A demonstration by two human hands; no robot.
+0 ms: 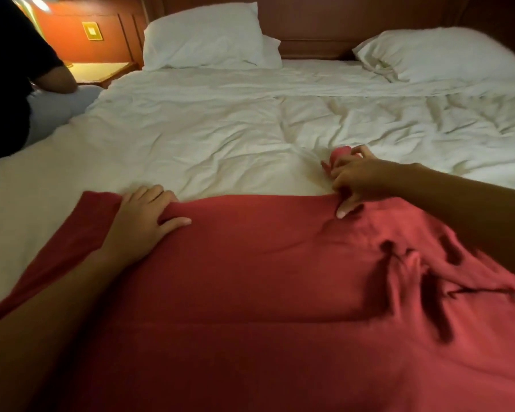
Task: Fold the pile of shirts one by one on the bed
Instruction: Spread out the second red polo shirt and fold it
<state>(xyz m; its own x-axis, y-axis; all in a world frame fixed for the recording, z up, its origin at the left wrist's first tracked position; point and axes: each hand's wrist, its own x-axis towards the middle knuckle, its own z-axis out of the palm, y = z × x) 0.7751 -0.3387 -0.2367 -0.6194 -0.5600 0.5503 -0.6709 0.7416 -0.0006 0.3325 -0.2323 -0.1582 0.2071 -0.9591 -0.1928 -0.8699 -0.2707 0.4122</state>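
Red shirt point(265, 292) is spread across the lower frame on the bed point(205, 129). Folding looks barely started: left hand point(144, 221) grips its far edge, right hand point(360, 179) pinches a bunched bit.

Dim warm room, yellow glow from upper left over the bedside table point(101, 69), dark shadows in red shirt point(250, 292) folds, soft focus throughout, wide-angle bending at edges, lower corners murky.
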